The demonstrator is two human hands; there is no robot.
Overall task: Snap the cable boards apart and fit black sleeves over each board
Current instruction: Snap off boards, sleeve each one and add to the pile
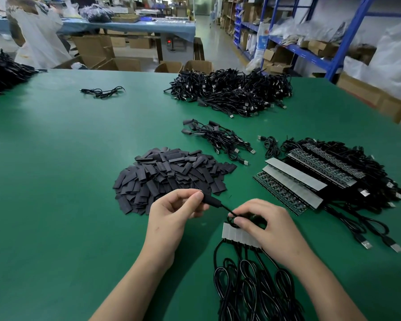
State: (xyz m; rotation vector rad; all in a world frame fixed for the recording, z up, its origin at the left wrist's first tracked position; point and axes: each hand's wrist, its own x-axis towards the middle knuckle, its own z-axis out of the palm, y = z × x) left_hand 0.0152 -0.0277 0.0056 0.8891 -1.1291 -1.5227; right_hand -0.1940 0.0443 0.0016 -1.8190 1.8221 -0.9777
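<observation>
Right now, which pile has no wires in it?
The pile of flat black sleeves beyond the left hand; every other pile holds cables.

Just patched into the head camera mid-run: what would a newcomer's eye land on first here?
The heap of flat black sleeves in the middle of the green table. Just before it the left hand pinches a sleeved board whose cable the right hand holds, over a pale strip of boards. Stacked board strips lie at the right, a big cable pile at the far edge.
</observation>
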